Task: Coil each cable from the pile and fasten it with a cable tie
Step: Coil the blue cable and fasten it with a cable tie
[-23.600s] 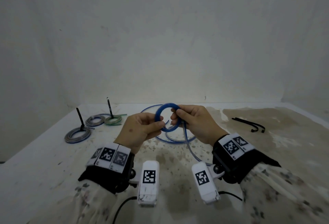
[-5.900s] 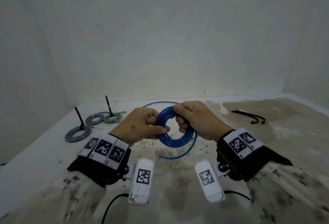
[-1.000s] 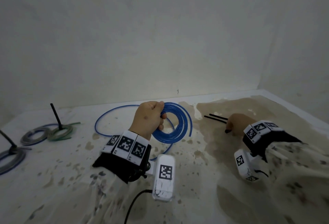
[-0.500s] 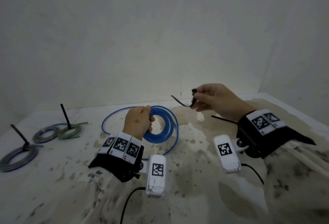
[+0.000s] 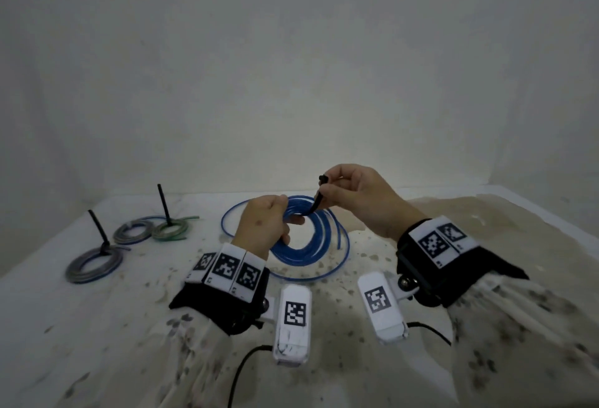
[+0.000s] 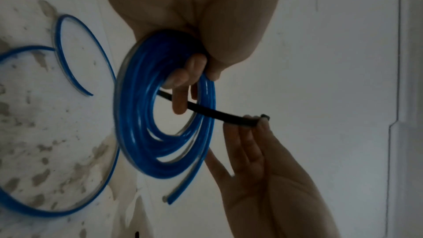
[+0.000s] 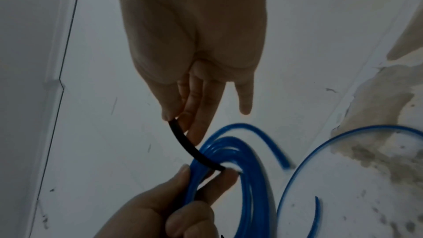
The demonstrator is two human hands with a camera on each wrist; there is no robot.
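A blue cable coil (image 5: 311,242) (image 6: 146,133) (image 7: 231,169) is held upright above the table by my left hand (image 5: 269,223), whose fingers curl round its top left part. My right hand (image 5: 353,193) pinches a black cable tie (image 5: 319,198) (image 6: 219,115) (image 7: 187,144) near its head between thumb and fingers. The tie's tail slants down and passes through the coil's opening beside my left fingers (image 6: 181,86). A loose blue end (image 6: 183,187) hangs off the coil, and more blue cable (image 5: 233,213) loops on the table behind.
Three tied coils lie at the left: a grey one (image 5: 94,265) nearest, a second grey one (image 5: 133,232) and a green one (image 5: 171,229), black tie tails standing up from them. The white table (image 5: 97,326) is stained brown on the right; a wall closes it behind.
My right hand picked a black tie off the table at the right, lifted it and brought it left to the coil. Its tail now passes into the coil. The left hand kept holding the coil.
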